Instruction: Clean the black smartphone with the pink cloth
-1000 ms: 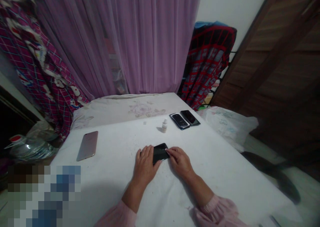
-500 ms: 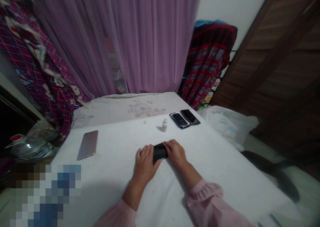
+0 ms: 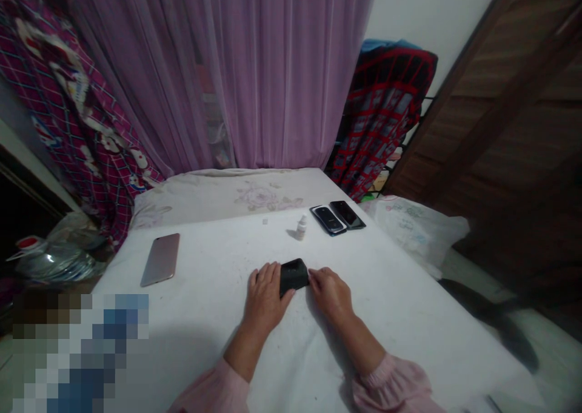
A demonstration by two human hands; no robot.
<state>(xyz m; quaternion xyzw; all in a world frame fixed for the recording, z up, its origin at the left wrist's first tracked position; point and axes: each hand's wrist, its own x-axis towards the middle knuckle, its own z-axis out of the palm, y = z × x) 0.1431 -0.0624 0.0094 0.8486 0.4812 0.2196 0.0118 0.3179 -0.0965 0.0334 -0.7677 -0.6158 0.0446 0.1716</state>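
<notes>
A black phone-like object lies on the white-covered table, its left part under my left hand. The fingers of that hand wrap over it, with the thumb along its near edge. My right hand is closed at the object's right end, its fingertips pinched by the edge; what they hold, if anything, is too small to make out. Beyond my hands stands a small white bottle. A dark phone and another black phone lie side by side to the right of the bottle.
A rose-gold phone lies at the left of the table. A tiny pale square is near the back. Purple curtains hang behind. A plastic bag is off the right edge, a water bottle off the left.
My right hand has moved right, from the top of the black object to its right end, uncovering more of it. My left hand has stayed on it. The view has shifted slightly.
</notes>
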